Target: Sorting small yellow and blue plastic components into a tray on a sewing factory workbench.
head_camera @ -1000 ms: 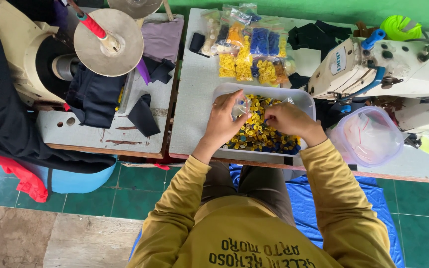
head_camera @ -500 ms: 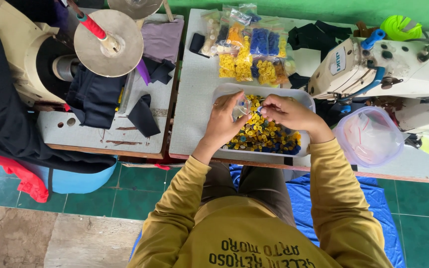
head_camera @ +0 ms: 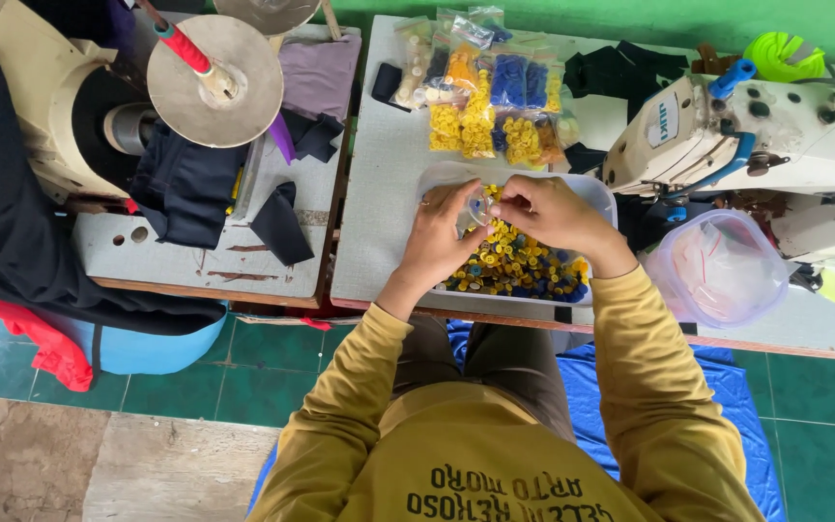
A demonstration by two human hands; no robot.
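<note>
Clear small bag (head_camera: 476, 205) pinched by both hands (head_camera: 500, 217), over button tray (head_camera: 599, 198), sewing machine (head_camera: 756, 135) just right, button packets (head_camera: 480, 92) behind

Grey worktables (head_camera: 379, 193) on green tiled floor (head_camera: 273, 358), green wall (head_camera: 533, 12).

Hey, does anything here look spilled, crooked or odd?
Nothing stands out. The yellow and blue buttons stay inside the clear tray, both hands hold a small clear bag above it, and the filled bags sit grouped behind.

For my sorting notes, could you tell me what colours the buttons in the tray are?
Mostly yellow buttons, some dark blue, in the head view.
</note>
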